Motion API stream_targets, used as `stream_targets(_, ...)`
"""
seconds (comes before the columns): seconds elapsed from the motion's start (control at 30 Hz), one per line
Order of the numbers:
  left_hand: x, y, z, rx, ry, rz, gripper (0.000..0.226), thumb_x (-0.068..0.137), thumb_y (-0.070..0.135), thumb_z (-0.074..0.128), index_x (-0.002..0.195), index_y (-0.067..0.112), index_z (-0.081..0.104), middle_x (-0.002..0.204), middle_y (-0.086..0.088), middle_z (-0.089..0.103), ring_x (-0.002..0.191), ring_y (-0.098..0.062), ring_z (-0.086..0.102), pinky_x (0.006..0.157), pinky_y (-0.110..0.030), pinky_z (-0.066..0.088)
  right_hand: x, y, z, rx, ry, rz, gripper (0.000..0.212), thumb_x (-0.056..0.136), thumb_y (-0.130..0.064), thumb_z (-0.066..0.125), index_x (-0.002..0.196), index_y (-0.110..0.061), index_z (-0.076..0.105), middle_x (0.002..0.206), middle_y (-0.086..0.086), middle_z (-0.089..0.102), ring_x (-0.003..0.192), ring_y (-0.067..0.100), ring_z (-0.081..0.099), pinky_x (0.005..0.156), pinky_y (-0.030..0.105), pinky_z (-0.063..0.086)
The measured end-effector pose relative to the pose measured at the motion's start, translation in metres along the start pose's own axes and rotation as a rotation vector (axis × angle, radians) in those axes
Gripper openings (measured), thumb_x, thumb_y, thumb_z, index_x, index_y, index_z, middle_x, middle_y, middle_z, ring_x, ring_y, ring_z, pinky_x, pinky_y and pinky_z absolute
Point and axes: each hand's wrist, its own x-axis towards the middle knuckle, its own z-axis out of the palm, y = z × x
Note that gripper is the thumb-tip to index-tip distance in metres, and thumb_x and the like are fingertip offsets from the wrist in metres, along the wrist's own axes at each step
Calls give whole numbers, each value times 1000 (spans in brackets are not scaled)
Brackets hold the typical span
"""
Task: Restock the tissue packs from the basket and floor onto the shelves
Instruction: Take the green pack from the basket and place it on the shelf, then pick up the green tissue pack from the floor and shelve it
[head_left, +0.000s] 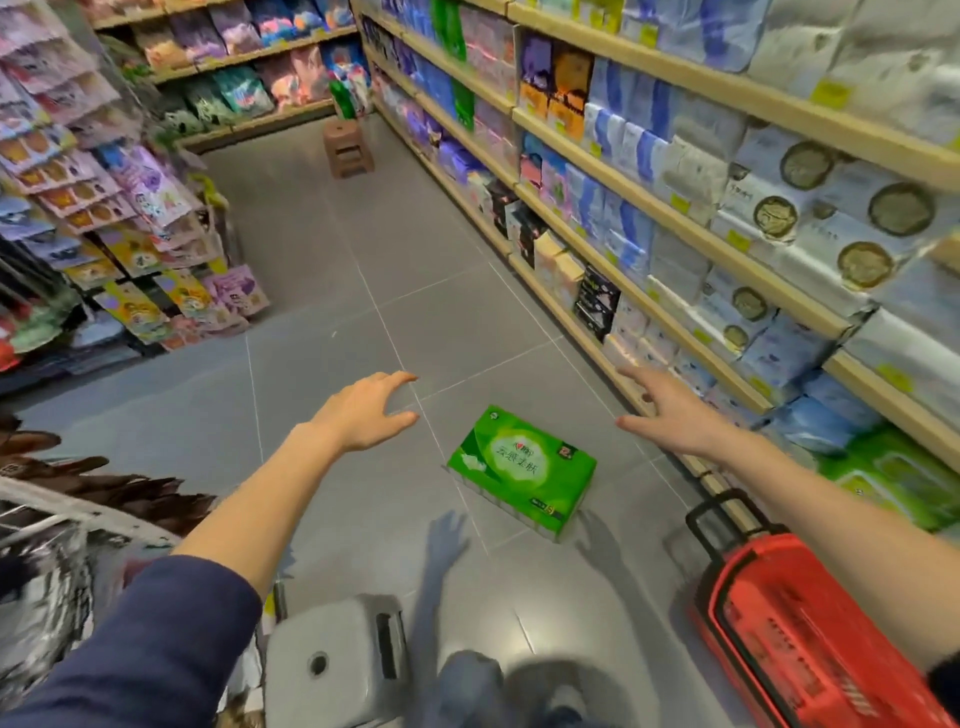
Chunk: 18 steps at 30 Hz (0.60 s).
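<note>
I am in a shop aisle with a grey tiled floor (322, 270), looking down. A green tissue pack (522, 470) lies flat on the tiles in front of me, turned at an angle to the tile lines, touching nothing but the floor. My left hand (363, 410) hangs above the floor to the left of the pack, fingers spread and curved, holding nothing. My right hand (670, 410) reaches out on the pack's other side, fingers splayed wide, also empty; neither hand touches the pack. The red basket (810, 629) stands on the floor at lower right, near the pack but apart from it. Along my right run the shelves (675, 218), packed with tissue packs. A grey stool (337, 660) sits just below me, and a brown stool (347, 148) stands far down the aisle.
</note>
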Motion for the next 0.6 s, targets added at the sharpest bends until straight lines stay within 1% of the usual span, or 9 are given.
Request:
stream_targets(0.07,30,0,2,6,-28,44,58,87,40,52,139,25,33,142,-8,43,128,-28,42,102,-44,38,10,11,1,22,12,54,70,81,-23,64,140,-9,30,145,15,36,132,27,35,108,39,31)
stream_targets(0.17,79,-2,2,22,-71,120,59,88,37,53,141,22,32,144,-8,42,131,-27,40,104,-41,36,26,23,4,61,41,126,71,80,-22,65,140,-9,30,146,14,35,133,27,35,109,40,31)
stream_targets(0.27,132,-10,-1,37,-133,195,61,87,37,55,142,22,32,143,-9,43,131,-27,40,105,-39,36,47,32,13,103,80,219,71,80,-22,65,140,-8,30,146,14,35,131,28,38,107,40,34)
stream_targets(0.37,185,-20,-6,51,-202,269,62,86,38,56,142,24,32,140,-11,47,125,-29,46,99,-38,40,69,33,25,173,144,343,71,79,-21,66,140,-7,31,145,16,37,130,30,39,106,41,35)
stream_targets(0.43,217,-25,-7,52,-253,312,62,86,37,56,142,24,31,140,-11,47,124,-30,47,97,-38,41,81,29,35,252,199,448,69,80,-17,66,139,-4,32,145,16,36,130,31,39,105,37,34)
stream_targets(0.5,243,-31,-4,67,-307,376,62,88,35,55,143,22,30,141,-12,45,125,-30,46,98,-34,38,89,27,46,326,248,538,68,79,-12,67,137,-2,33,143,17,38,128,33,42,100,34,36)
stream_targets(0.6,275,-39,7,75,-365,454,62,88,30,56,143,20,29,142,-12,44,127,-29,43,97,-29,33,98,26,66,412,299,654,67,77,-10,69,135,-2,36,138,20,44,122,34,47,97,37,41)
